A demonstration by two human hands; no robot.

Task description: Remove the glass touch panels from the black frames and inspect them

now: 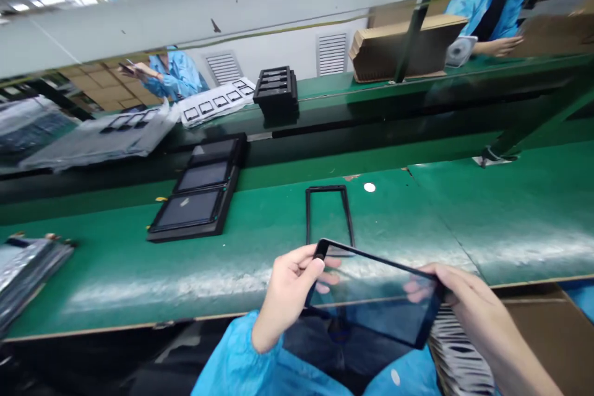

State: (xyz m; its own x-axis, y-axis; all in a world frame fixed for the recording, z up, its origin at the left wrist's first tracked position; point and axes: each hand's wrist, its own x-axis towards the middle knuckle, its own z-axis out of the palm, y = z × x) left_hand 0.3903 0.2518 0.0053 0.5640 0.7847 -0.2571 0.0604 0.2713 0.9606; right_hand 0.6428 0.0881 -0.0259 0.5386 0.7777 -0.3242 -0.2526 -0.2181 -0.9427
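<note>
Black tray: carrying screens in a row at left, presumably keeping them apart.
Left hand: fingers pinching the glassy panel at its left end.
Thin frame: lying flat on the tabletop, beyond the panel.
Panel: slanting over the near edge, being held by its ends, probably sparing the clear middle.
Right hand: fingers gripping the right end.

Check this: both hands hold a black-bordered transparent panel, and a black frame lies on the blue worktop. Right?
The head view shows a green worktop, not blue. The left hand and right hand do hold the transparent panel, and the black frame lies there.
</note>
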